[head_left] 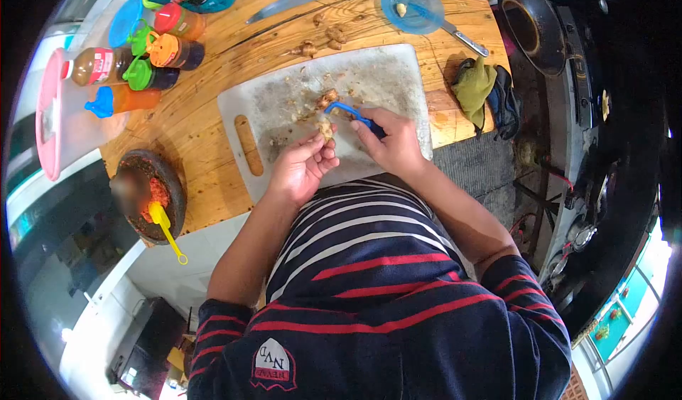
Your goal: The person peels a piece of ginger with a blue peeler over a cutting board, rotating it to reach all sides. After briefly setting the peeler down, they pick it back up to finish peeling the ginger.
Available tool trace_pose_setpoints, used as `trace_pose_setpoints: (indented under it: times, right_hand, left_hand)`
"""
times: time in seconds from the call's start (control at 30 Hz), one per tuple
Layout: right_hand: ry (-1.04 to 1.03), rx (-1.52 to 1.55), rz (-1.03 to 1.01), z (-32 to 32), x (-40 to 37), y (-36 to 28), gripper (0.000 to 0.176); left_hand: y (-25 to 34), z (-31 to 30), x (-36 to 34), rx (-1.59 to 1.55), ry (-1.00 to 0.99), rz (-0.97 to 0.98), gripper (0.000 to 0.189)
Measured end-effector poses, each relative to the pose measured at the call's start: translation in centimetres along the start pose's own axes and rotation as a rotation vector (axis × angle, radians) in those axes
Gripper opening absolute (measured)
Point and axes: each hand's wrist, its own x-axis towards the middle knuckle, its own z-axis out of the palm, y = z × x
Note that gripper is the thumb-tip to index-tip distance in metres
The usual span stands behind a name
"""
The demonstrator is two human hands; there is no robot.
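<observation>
My left hand [307,167] pinches a small, knobbly, pale piece of root [325,129], possibly ginger, between thumb and fingers over the near part of the white cutting board [387,69]. Wrapped round the handle of a blue peeler [344,107] is my right hand [399,143]; the peeler's head reaches close to the top of the root. Just beyond the peeler lies a brown root piece [327,99]. Brown peelings and dirt are scattered over the board.
Brown root pieces [307,48] lie beyond the board, near a large knife [298,1]. A blue bowl [393,20] holds a pale piece and a small knife [465,39]. Sauce bottles [177,50] and a stone mortar [177,187] stand left. Cloths [474,86] hang right.
</observation>
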Motion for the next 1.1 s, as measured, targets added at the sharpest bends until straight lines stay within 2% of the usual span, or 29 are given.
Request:
trace_pose_setpoints:
  times: [0.03,0.1,0.2,0.27,0.33,0.43,0.57,0.63,0.7,0.8,0.87,0.97,1.1]
  right_hand:
    - [0.000,0.001,0.004,0.2,-0.3,-0.5,0.022]
    - [-0.031,0.030,-0.163,0.5,-0.5,-1.3,0.021]
    - [-0.080,-0.028,-0.132,0.6,-0.4,-1.0,0.021]
    - [-0.079,-0.062,-0.138,1.0,-0.1,-0.5,0.023]
    - [0.039,-0.077,-0.092,0.9,-0.2,0.1,0.021]
    - [0.030,-0.040,-0.058,0.8,-0.4,0.3,0.021]
    - [-0.046,0.033,-0.159,0.9,-0.6,-0.5,0.022]
    - [-0.066,-0.059,-0.165,1.2,-0.5,-0.3,0.021]
    - [-0.057,-0.090,-0.159,1.2,-0.4,-0.2,0.021]
    - [0.064,-0.030,-0.051,1.1,-0.6,0.1,0.023]
    - [0.032,0.083,0.068,1.2,-0.8,-0.1,0.025]
    - [-0.053,0.084,0.076,0.7,-0.7,-1.3,0.025]
    - [-0.037,0.077,0.066,1.1,-0.9,-1.1,0.023]
  left_hand:
    - [-0.2,-0.3,-0.1,0.000,0.002,-0.004,0.018]
    - [-0.7,-0.8,0.5,0.045,0.111,0.056,0.025]
    - [-0.5,-1.6,0.7,-0.004,0.004,0.036,0.027]
    - [-0.1,-1.7,0.4,-0.012,0.008,0.026,0.024]
    - [-0.1,-1.6,0.4,-0.027,0.001,0.003,0.021]
    - [-0.1,-2.0,-0.1,-0.037,0.050,-0.015,0.022]
    - [-0.7,-2.3,0.2,-0.056,0.058,-0.016,0.030]
    - [-0.5,-2.6,0.3,-0.036,0.062,-0.010,0.033]
    - [-0.1,-2.8,0.4,-0.073,-0.054,-0.058,0.034]
    - [0.1,-2.4,0.2,-0.082,-0.118,-0.072,0.035]
    - [0.2,-1.5,-0.1,-0.046,-0.066,-0.071,0.035]
    - [-0.1,-1.6,0.2,0.009,-0.025,-0.060,0.034]
    - [-0.2,-2.2,0.5,0.072,-0.042,0.016,0.027]
